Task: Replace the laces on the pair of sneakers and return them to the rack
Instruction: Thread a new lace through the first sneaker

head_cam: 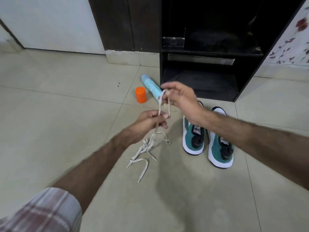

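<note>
A pair of green, white and black sneakers (208, 139) stands side by side on the tiled floor, toes toward me, with no laces visible in them. A beige lace (164, 104) is stretched between both hands above the floor. My right hand (180, 96) pinches its looped upper part. My left hand (150, 119) grips it lower down. More beige lace (145, 151) hangs from my left hand and lies tangled on the floor to the left of the sneakers.
A dark shoe rack (209, 54) with open shelves stands behind the sneakers. A light blue spray can (151, 86) lies on the floor beside its orange cap (141, 94), left of the rack. A floral-patterned wall (291, 39) is at the right.
</note>
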